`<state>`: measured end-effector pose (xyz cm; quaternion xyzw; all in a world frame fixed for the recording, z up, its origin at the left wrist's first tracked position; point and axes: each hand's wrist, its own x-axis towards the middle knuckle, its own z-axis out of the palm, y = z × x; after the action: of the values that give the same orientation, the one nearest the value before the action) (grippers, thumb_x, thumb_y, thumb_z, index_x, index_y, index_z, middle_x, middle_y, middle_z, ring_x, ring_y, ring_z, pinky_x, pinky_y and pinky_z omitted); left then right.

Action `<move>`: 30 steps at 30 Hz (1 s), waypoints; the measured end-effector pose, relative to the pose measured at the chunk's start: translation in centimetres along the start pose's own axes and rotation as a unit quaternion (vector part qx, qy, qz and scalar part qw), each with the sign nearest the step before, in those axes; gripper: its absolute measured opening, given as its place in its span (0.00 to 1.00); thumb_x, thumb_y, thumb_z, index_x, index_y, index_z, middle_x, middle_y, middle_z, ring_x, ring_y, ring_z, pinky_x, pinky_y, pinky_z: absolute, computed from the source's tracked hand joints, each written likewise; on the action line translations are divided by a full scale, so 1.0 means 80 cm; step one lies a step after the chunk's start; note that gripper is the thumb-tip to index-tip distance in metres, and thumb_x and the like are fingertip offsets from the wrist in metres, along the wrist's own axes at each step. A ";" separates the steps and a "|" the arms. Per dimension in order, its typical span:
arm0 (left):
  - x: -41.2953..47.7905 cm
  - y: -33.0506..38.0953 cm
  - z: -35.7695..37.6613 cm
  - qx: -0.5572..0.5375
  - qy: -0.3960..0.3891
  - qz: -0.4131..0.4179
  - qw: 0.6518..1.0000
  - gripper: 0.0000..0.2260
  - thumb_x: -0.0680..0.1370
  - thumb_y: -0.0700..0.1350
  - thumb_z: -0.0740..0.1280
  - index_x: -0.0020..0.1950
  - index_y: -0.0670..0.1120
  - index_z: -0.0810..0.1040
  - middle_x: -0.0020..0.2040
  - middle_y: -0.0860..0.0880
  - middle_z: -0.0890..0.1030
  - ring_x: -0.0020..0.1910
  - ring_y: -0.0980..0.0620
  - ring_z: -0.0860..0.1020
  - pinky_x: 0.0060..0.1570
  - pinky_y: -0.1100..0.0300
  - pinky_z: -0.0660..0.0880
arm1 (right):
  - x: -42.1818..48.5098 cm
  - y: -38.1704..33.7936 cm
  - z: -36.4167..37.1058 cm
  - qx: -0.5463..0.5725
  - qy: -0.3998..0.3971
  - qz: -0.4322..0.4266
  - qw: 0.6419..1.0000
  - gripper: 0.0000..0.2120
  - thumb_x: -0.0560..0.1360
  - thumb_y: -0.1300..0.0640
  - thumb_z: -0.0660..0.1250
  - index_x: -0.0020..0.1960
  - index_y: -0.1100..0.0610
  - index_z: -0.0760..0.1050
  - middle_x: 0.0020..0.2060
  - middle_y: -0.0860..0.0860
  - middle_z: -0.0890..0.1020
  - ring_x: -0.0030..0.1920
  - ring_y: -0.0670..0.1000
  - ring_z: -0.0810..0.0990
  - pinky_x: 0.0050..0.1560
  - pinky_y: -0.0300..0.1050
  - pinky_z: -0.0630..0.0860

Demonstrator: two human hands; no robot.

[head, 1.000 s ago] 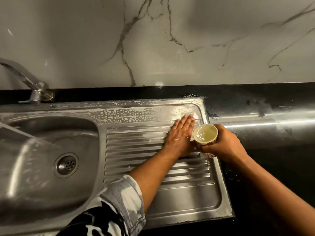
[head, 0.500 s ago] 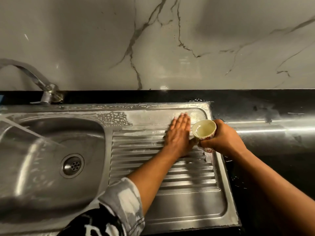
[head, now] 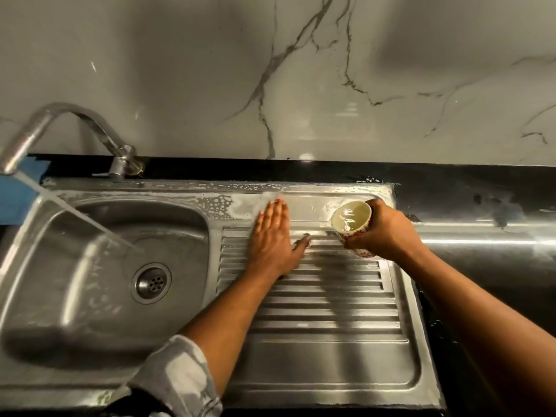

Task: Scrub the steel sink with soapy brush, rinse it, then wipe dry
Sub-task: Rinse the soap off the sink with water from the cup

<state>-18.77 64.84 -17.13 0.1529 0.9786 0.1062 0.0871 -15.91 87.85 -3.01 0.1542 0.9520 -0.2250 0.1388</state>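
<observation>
On the drainboard (head: 316,341), left hand (head: 270,236) flat, fingers spread, right hand (head: 382,230) gripping cup (head: 350,219), possibly water inside, tap (head: 75,121) running.

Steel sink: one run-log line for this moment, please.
phase: rinse | left hand flat on ribbed steel drainboard | right hand tilting small patterned cup of water | suds at back rim | tap running

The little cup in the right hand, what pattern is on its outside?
White with small red flower-like prints, seen on the cup in the head view.
</observation>
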 end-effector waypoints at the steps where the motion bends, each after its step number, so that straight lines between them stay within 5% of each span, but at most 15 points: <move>1: -0.006 -0.019 -0.002 0.003 0.009 -0.019 1.000 0.47 0.80 0.77 0.39 0.86 0.43 0.36 0.86 0.42 0.37 0.85 0.45 0.37 0.84 0.44 0.44 | -0.001 -0.005 0.003 0.004 -0.004 -0.005 1.000 0.43 0.57 0.41 0.85 0.67 0.52 0.72 0.58 0.52 0.83 0.55 0.56 0.81 0.54 0.54 0.80; 8: -0.030 -0.081 -0.019 -0.012 0.027 -0.165 0.986 0.48 0.81 0.75 0.43 0.85 0.39 0.37 0.85 0.38 0.36 0.85 0.42 0.36 0.84 0.42 0.40 | -0.006 -0.037 0.017 0.012 -0.014 -0.035 0.999 0.44 0.58 0.44 0.86 0.68 0.53 0.71 0.60 0.52 0.82 0.57 0.56 0.80 0.54 0.54 0.80; 14: -0.058 -0.010 -0.001 -0.029 -0.024 0.061 0.997 0.45 0.82 0.74 0.47 0.87 0.44 0.39 0.86 0.45 0.37 0.85 0.46 0.35 0.84 0.43 0.42 | -0.002 -0.085 0.038 -0.042 -0.029 -0.071 0.996 0.45 0.60 0.43 0.85 0.70 0.54 0.70 0.60 0.54 0.82 0.57 0.57 0.81 0.49 0.49 0.78; 21: -0.093 -0.093 -0.008 -0.037 0.033 -0.041 0.998 0.47 0.81 0.75 0.50 0.87 0.45 0.40 0.87 0.44 0.39 0.86 0.45 0.39 0.84 0.46 0.42 | -0.016 -0.156 0.078 -0.113 -0.054 -0.100 0.987 0.44 0.60 0.39 0.84 0.69 0.52 0.69 0.59 0.52 0.82 0.56 0.56 0.82 0.49 0.51 0.81; 26: -0.113 -0.173 -0.020 -0.072 0.003 -0.193 0.978 0.51 0.79 0.78 0.42 0.86 0.39 0.40 0.86 0.39 0.41 0.85 0.43 0.39 0.84 0.44 0.43 | -0.032 -0.180 0.095 -0.064 -0.060 -0.083 0.993 0.47 0.61 0.40 0.84 0.72 0.54 0.67 0.62 0.53 0.81 0.59 0.56 0.81 0.52 0.49 0.80; 30: -0.119 -0.162 -0.035 -0.076 0.054 -0.104 0.990 0.45 0.83 0.73 0.45 0.86 0.42 0.40 0.86 0.41 0.39 0.85 0.44 0.38 0.84 0.47 0.40 | -0.044 -0.173 0.092 -0.020 -0.058 -0.051 0.997 0.46 0.60 0.41 0.85 0.71 0.55 0.70 0.62 0.54 0.82 0.58 0.56 0.81 0.50 0.47 0.79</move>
<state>-14.06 49.22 -16.18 0.0368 0.9816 0.1788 0.0558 -16.23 71.78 -2.79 0.0897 0.9532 -0.2211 0.1857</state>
